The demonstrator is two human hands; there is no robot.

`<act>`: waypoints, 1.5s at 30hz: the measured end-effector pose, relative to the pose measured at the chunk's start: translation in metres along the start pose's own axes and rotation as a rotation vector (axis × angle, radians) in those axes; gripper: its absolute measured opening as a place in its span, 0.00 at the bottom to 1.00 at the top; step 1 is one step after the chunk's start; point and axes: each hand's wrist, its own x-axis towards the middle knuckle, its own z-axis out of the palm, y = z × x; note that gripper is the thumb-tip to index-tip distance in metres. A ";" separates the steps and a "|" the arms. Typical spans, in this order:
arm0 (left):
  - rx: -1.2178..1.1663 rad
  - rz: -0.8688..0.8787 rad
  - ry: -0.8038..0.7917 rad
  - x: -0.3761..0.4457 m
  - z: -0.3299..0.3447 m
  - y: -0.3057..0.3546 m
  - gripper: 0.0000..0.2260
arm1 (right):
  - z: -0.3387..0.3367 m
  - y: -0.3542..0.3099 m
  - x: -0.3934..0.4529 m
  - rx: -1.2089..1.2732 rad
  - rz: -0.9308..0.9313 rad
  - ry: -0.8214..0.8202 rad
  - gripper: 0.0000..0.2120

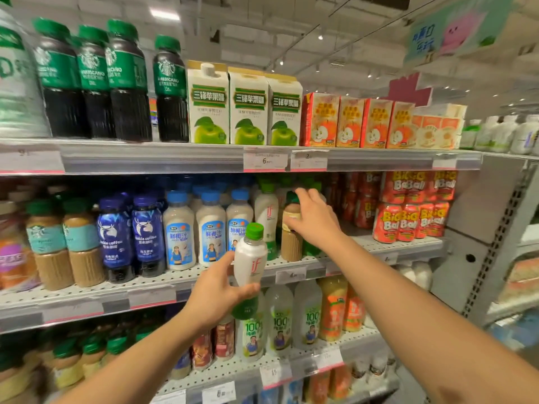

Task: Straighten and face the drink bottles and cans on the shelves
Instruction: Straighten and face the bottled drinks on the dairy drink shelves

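Note:
My left hand (218, 293) grips a white "if" bottle with a green cap (251, 255), held tilted in front of the middle shelf (87, 298). My right hand (313, 218) reaches into that shelf and holds the upper part of a brown coffee bottle (291, 237) that stands upright. Another white "if" bottle (266, 212) stands just left of the brown one. Blue-capped milky bottles (210, 231) fill the shelf further left.
Dark blue coffee bottles (131, 231) and tan ones (67, 243) stand at the middle shelf's left, red "Big Ball" cans (411, 220) at its right. Green-capped coffee bottles (96, 83), apple cartons (248, 106) and juice boxes (358, 123) line the top shelf. Coconut and orange bottles (306, 313) stand below.

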 end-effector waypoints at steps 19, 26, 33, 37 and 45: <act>0.090 0.041 0.189 0.052 0.038 0.046 0.23 | -0.006 0.034 -0.035 0.266 0.099 0.141 0.30; 0.163 -0.006 0.284 0.097 0.085 0.070 0.26 | -0.027 0.078 -0.057 0.288 0.129 0.222 0.29; 0.422 -0.066 0.351 0.114 0.112 0.076 0.21 | -0.035 0.107 -0.080 0.281 0.140 0.231 0.27; 0.504 -0.085 0.371 0.120 0.115 0.080 0.23 | -0.033 0.114 -0.088 0.295 0.135 0.213 0.27; 0.672 -0.159 0.275 0.130 0.105 0.086 0.27 | -0.020 0.112 -0.095 0.323 0.146 0.190 0.27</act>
